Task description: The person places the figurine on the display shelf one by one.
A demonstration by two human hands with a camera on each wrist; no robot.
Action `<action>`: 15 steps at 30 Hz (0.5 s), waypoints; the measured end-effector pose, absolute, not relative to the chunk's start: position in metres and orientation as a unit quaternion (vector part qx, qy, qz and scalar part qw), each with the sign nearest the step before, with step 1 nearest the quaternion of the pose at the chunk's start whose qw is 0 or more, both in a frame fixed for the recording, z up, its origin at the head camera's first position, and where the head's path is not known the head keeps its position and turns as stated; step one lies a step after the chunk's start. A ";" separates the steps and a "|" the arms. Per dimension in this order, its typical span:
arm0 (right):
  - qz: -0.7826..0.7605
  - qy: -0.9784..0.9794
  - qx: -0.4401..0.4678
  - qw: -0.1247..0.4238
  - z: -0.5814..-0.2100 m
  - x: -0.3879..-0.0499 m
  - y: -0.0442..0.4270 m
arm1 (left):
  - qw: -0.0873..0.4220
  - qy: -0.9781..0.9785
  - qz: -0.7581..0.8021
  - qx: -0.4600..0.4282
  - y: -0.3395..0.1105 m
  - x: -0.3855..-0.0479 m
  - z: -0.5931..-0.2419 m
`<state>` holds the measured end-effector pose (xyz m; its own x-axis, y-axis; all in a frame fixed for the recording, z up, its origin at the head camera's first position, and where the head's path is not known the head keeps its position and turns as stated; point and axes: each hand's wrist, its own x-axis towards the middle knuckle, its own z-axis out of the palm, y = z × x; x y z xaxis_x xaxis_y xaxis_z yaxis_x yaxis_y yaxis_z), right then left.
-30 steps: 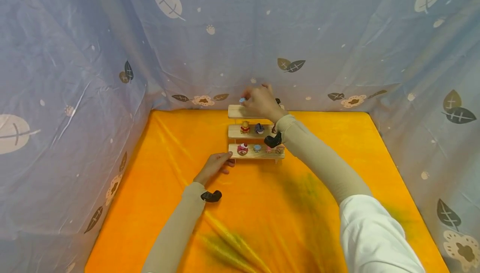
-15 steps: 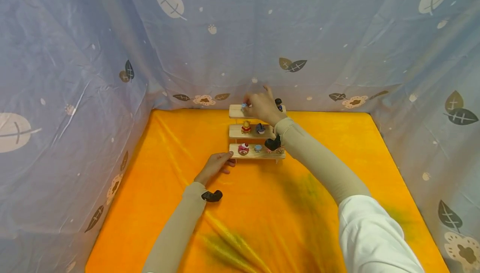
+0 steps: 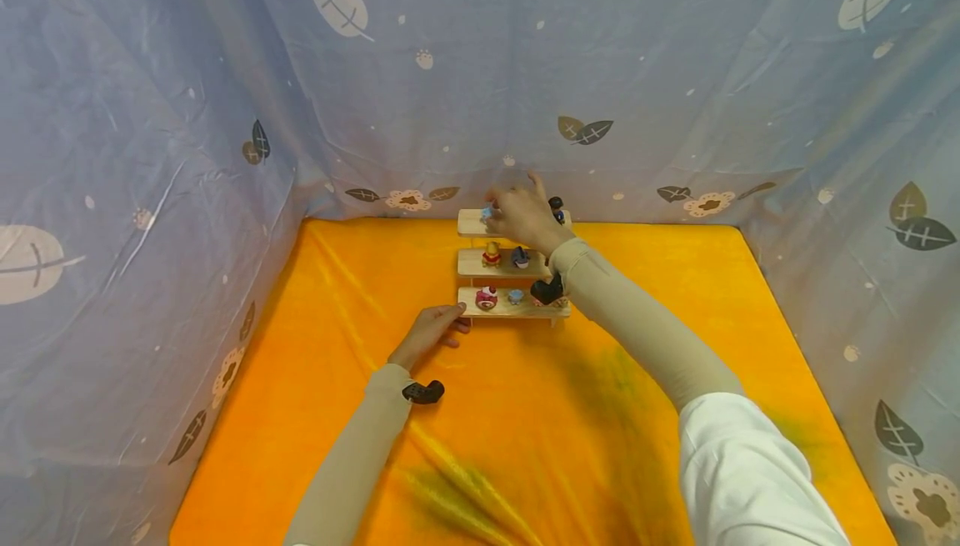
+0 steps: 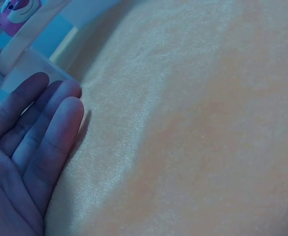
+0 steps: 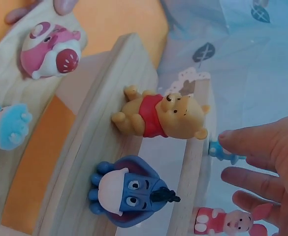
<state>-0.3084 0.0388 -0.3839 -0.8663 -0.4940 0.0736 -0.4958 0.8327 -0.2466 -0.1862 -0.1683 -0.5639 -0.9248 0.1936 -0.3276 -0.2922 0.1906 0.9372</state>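
Note:
A three-tier wooden display stand (image 3: pixel 471 262) holds small figurines. My right hand (image 3: pixel 522 214) is over the top tier and pinches a small light-blue figurine (image 5: pixel 222 150) between thumb and finger, near the tier's left end. My left hand (image 3: pixel 427 334) is at the front-left corner of the bottom tier, thumb on the board and fingers below it. In the left wrist view the fingers (image 4: pixel 60 128) extend loosely beside the stand's leg. A Winnie the Pooh figurine (image 5: pixel 156 115) and an Eeyore figurine (image 5: pixel 129 191) sit on the middle tier.
A Piglet figurine (image 5: pixel 227 220) and a dark-haired figurine (image 3: pixel 557 209) are on the top tier. On the bottom tier sit a pink bear figurine (image 3: pixel 486 298), a blue one (image 3: pixel 515 297) and pink ones. Beneath lies a yellow cloth (image 3: pixel 525 429); a patterned curtain (image 3: pixel 450 96) hangs close behind.
My right hand has lowered the light-blue figurine from above the top tier down to its board; since half a second ago it has barely shifted. My left hand stays at the corner.

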 end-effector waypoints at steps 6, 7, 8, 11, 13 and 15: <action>0.117 -0.962 0.247 0.006 -0.379 -0.300 0.050 | 0.207 0.742 0.637 -0.027 -0.164 -0.187 -0.566; 0.119 -0.962 0.246 0.012 -0.376 -0.298 0.052 | 0.209 0.740 0.639 -0.026 -0.163 -0.187 -0.566; 0.126 -0.961 0.244 0.019 -0.374 -0.296 0.054 | 0.211 0.738 0.641 -0.025 -0.163 -0.188 -0.567; 0.161 -0.956 0.240 0.050 -0.363 -0.293 0.058 | 0.208 0.735 0.644 -0.028 -0.165 -0.189 -0.568; 0.193 -0.949 0.237 0.073 -0.356 -0.290 0.060 | 0.202 0.738 0.643 -0.033 -0.168 -0.189 -0.568; 0.220 -0.943 0.230 0.093 -0.350 -0.289 0.064 | 0.195 0.743 0.639 -0.041 -0.172 -0.189 -0.569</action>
